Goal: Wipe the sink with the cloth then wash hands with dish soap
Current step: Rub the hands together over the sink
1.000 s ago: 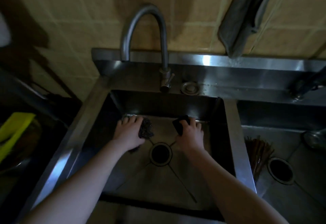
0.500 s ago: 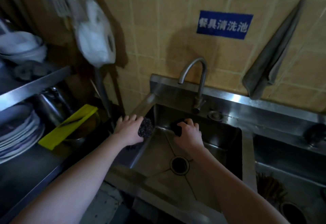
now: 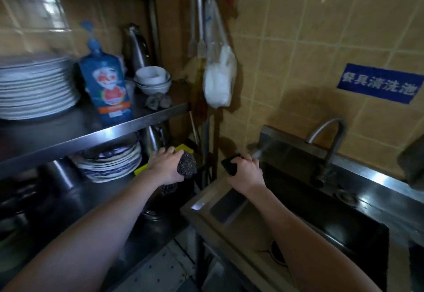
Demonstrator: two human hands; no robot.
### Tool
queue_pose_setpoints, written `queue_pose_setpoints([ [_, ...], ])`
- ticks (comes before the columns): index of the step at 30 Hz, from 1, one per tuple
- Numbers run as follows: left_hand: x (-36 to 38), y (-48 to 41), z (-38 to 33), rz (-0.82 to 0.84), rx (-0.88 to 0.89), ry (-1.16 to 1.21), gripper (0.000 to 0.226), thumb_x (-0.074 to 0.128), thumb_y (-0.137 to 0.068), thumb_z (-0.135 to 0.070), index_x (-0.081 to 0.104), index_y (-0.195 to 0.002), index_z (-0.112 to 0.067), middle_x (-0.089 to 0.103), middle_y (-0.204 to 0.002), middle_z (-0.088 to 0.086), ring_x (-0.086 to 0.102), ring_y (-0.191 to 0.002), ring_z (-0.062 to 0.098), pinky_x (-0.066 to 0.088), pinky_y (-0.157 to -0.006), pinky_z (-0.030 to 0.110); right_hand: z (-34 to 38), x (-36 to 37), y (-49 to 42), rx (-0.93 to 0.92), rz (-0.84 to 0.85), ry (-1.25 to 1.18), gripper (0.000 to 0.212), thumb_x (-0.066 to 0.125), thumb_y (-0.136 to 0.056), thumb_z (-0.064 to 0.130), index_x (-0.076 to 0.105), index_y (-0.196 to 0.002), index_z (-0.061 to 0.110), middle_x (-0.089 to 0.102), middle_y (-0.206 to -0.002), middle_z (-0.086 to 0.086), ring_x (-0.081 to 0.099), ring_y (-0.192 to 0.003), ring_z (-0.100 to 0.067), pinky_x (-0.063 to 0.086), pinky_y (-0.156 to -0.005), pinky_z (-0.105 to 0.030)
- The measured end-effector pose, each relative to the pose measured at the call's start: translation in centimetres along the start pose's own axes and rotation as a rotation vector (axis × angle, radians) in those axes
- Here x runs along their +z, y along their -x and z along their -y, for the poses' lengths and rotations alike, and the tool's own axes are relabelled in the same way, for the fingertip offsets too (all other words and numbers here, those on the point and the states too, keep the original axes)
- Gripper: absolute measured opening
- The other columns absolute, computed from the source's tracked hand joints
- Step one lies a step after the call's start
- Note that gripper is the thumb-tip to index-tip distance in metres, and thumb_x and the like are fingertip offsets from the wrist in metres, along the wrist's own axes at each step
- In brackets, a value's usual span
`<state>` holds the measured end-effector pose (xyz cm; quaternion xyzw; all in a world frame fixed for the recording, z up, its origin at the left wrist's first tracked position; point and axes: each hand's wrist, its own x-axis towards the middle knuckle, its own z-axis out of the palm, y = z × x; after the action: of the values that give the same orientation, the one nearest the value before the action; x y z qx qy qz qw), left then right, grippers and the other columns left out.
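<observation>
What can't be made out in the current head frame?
Head view:
Dark pad in right hand: mostly covered by the fingers; cloth or sponge unclear.
Sink basin: too dark; drain mostly behind the right forearm.
Hanging grey cloth: cut off by right edge.
Blue pouch label: motion blur, unreadable.

Head camera looks down (angled left) at the sink point(image 3: 203, 209).

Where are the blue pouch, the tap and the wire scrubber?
blue pouch point(image 3: 107, 87), head view, middle of its printed front.
tap point(image 3: 334, 148), head view, its upright pipe.
wire scrubber point(image 3: 187, 164), head view, bare mesh showing.
</observation>
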<state>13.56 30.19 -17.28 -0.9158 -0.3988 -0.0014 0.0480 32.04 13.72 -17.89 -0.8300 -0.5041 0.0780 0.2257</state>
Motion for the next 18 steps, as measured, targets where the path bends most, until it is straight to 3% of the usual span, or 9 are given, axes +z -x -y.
queue_pose_setpoints([
  [18, -6.4, 8.4, 20.0, -0.069, -0.430, -0.025, 0.075, 0.064, -0.062, -0.058, 0.041, -0.127, -0.029, 0.050, -0.130, 0.003, 0.048, -0.120, 0.028, 0.036, -0.099, 0.043, 21.1, 3.3, -7.5, -0.329, 0.105, -0.004, 0.050, 0.068, -0.076, 0.030, 0.057, -0.124, 0.022, 0.047, -0.130, -0.006, 0.039, -0.122, -0.033, 0.041, -0.103, -0.045],
])
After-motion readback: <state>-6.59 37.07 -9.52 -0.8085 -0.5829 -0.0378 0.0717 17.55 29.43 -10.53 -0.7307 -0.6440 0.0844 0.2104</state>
